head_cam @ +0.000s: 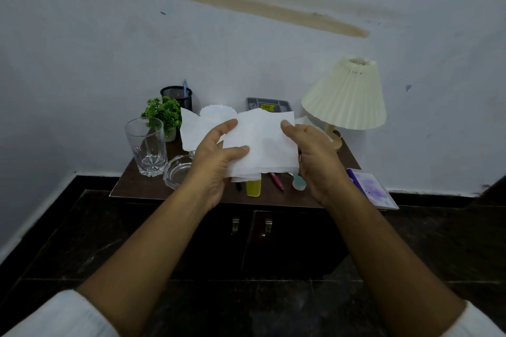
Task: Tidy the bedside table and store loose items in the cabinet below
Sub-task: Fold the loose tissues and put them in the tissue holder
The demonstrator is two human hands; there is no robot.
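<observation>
Pale bluish wall (pixel 109 49) with a brown streak (pixel 246 3) high above the dark cabinet (pixel 287 241), black glossy floor (pixel 82 227) around its foot, cream pleated lamp (pixel 345 96) on its right end.

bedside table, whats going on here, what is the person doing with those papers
A person holds a small stack of white paper sheets above the bedside table, with the left hand and right hand gripping opposite edges. A glass, an ashtray, a lamp, a pink pen and a purple notebook sit on the tabletop. The cabinet doors below are closed, so nothing is going into storage yet.
</observation>
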